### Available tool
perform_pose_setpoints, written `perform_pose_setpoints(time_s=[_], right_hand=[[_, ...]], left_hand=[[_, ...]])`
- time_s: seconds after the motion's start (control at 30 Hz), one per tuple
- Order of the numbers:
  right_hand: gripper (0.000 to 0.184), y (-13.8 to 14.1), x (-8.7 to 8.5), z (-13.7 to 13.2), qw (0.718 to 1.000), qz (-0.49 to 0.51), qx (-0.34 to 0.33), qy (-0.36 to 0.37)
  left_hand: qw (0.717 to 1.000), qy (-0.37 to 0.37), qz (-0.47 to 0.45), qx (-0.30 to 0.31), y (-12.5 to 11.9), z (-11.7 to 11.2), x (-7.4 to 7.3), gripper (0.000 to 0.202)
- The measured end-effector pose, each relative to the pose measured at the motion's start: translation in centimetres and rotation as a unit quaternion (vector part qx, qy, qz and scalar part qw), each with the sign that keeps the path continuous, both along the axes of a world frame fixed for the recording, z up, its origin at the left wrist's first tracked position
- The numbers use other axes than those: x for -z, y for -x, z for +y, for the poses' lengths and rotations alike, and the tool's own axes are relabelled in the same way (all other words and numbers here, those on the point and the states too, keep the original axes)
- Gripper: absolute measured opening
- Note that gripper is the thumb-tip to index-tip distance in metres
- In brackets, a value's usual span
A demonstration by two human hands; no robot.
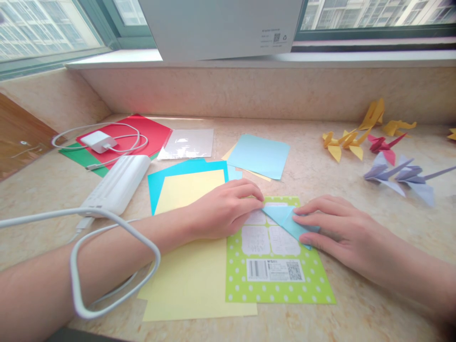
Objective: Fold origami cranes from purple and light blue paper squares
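A light blue sheet of origami paper (280, 214), folded into a narrow triangular shape, lies over a green polka-dot card (280, 293) with a barcode. At its left corner, my left hand (233, 209) has its fingertips closed on the paper. The fingers and thumb of my right hand (333, 228) grip the right end, hiding part of that end. Under my left forearm are yellow paper sheets (199, 280), with a bright blue sheet (155, 190) showing behind them.
Light blue square sheets (261, 154) lie behind my hands. Several folded yellow cranes (372, 114), a red crane (383, 146) and lilac cranes (384, 173) stand at right. At left are a white power strip (119, 183), a charger (99, 141) and a looped cable (73, 266) across my forearm.
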State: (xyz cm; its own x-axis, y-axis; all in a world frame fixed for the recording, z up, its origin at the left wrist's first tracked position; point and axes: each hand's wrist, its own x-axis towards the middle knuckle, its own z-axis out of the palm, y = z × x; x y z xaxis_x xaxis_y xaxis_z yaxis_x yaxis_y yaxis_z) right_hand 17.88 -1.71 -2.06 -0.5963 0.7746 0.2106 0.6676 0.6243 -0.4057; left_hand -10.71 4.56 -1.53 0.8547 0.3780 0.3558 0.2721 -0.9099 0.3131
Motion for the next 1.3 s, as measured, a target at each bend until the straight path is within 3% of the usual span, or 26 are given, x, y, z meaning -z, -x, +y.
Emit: perform_pose_setpoints(time_s=[1.3], right_hand=[[0.015, -0.09, 0.05, 0.06, 1.000, 0.006, 0.005, 0.001]], left_hand=[[1.000, 0.003, 0.000, 0.004, 0.01, -0.04, -0.04, 0.025]])
